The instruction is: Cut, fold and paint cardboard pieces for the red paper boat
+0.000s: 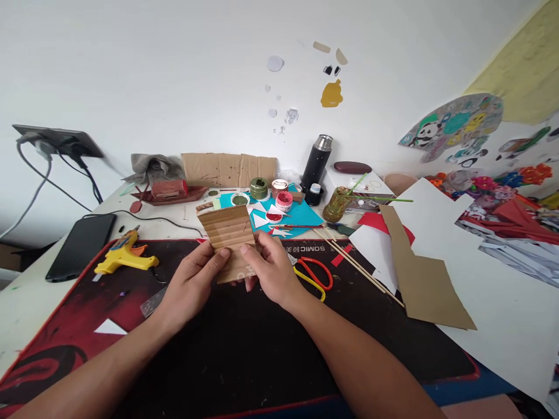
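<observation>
Cardboard piece [231,227] held above dark mat [244,349] on bench [26,314], right between two hands. Left hand [190,282] has fingers closed on its lower left side, right hand [276,269] on its right side; thumbs on near face, other fingers mostly hidden behind. Long axis runs away from person, top slightly left (ribs on upper part cross it). Neither hand nearer; both touch. Yellow glue gun [124,256] well apart at left; scissors [322,266] near right hand.
</observation>
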`<state>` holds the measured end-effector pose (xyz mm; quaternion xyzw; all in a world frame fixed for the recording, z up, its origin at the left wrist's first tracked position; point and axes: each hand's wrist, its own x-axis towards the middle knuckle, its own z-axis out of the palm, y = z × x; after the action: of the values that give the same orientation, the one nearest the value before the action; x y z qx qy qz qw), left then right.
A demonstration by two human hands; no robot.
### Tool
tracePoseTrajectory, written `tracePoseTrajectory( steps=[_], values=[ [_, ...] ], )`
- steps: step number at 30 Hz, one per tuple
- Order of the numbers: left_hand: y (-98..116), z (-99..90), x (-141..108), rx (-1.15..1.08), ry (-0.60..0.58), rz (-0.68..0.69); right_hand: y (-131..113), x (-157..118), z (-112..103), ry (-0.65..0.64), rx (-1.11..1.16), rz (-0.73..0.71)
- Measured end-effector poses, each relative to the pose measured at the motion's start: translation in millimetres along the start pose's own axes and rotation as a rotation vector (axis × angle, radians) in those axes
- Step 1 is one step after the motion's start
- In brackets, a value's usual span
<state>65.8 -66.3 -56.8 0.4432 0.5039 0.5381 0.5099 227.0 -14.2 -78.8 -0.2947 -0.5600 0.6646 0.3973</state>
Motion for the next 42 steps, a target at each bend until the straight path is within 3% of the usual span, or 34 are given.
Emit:
tracePoseTrajectory(
  steps=[9, 22, 28, 33, 42],
  values=[
    [0.3, -3.9, 0.2, 0.079, 0.059, 0.012, 0.1, -2.0, 0.3, 0.049, -0.067, -0.048],
    [-3.1, -6.5, 7.4, -0.020, -0.176, -0.030, -1.0, -0.6, -5.1, 0.097, -0.077, -0.043],
    [1.1, -5.1, 5.0, 0.081, -0.055, 0.054, 5.9, 2.9, -5.9, -0.002, -0.032, 0.002],
    [-0.1, -2.2, 4.8, 0.084, -0.089, 0.031, 6.3, 1.3, -3.3, 0.022, -0.065, -0.017],
    [-4.1, -2.8, 5.3, 0.086, -0.025, 0.033, 2.7, -2.0, 3.1, 0.004, -0.110, 0.005]
  ],
)
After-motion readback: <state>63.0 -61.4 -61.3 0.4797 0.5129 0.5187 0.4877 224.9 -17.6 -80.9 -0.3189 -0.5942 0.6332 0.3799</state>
